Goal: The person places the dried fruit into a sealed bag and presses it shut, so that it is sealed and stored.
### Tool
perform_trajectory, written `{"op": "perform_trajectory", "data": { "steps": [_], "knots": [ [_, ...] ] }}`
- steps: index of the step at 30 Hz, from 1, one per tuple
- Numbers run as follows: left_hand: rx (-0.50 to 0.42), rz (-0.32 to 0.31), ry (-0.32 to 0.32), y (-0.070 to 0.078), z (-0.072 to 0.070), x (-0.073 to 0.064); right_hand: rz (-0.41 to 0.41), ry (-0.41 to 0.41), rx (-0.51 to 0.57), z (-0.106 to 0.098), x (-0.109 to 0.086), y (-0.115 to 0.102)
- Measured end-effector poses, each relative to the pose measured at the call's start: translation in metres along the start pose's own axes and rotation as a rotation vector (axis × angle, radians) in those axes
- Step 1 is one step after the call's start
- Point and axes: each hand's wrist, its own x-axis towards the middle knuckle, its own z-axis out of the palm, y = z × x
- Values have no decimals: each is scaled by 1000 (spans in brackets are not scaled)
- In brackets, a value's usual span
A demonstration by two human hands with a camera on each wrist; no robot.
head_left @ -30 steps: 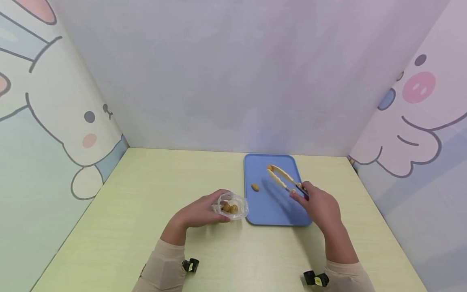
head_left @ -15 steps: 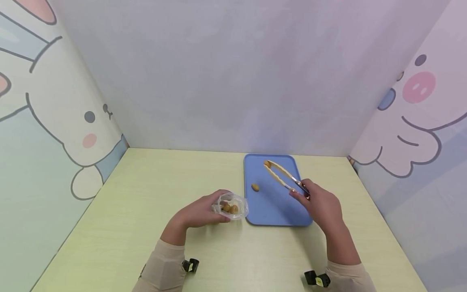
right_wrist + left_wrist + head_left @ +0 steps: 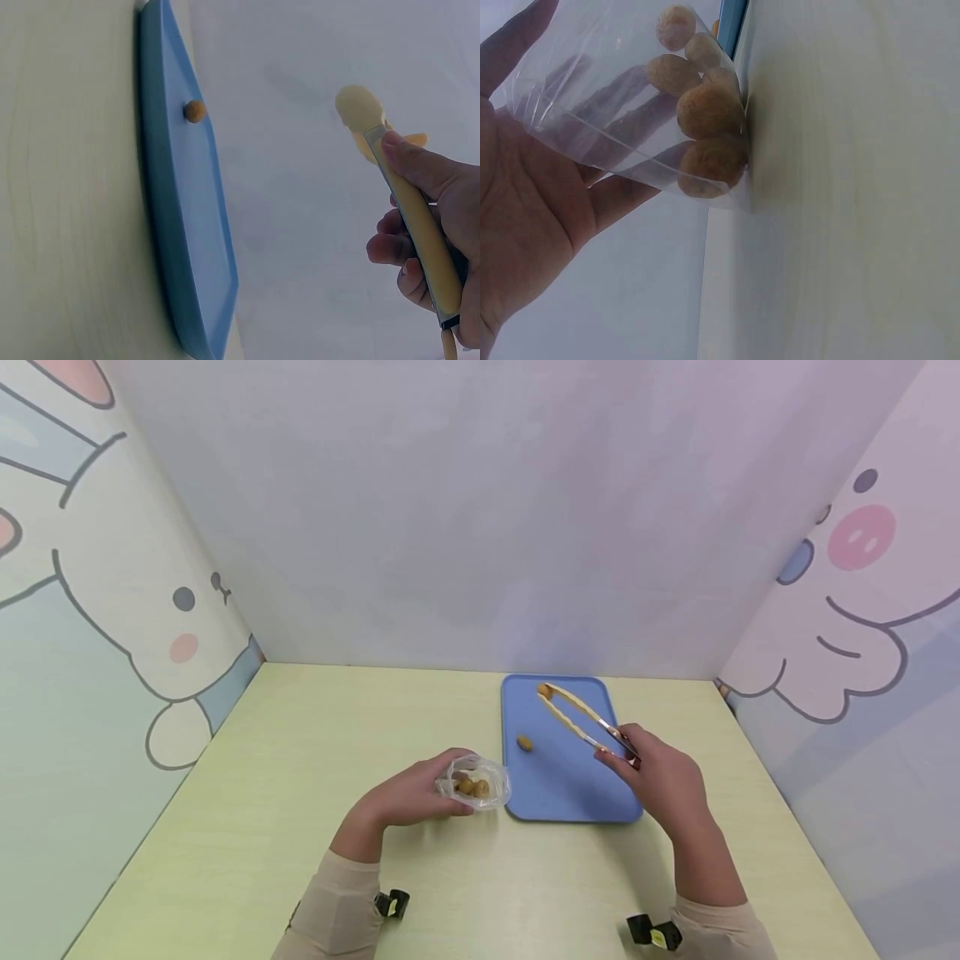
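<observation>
My left hand (image 3: 408, 795) holds a clear plastic bag (image 3: 498, 785) upright on the table, its mouth open. Several small brown rounded pieces, like little potatoes or nuts, lie in it; one such piece (image 3: 711, 109) shows well in the left wrist view. My right hand (image 3: 667, 787) grips cream-tipped tongs (image 3: 576, 701) above the blue tray (image 3: 577, 797). Between the tong tips sits a brown piece (image 3: 545, 691), raised over the tray's far part. Another brown piece (image 3: 524, 743) lies on the tray near its left edge. In the right wrist view the held piece is mostly hidden.
A pale wooden table (image 3: 315, 727) carries the tray and bag. The tray's left edge lies just right of the bag. A back wall and two cartoon-printed side walls enclose the table.
The tongs with the brown piece have shifted slightly left and farther from me in the head view, as my right hand moved a little. The left hand and bag stay put.
</observation>
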Motion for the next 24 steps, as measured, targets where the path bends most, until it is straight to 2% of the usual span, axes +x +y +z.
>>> {"op": "perform_trajectory", "data": {
  "steps": [11,24],
  "knots": [
    [-6,-6,-8,1,-1,1,-125,105,29,-6,-1,-5],
    [-15,-10,-11,0,0,0,-307,166,72,-15,-6,-14]
  ]
}}
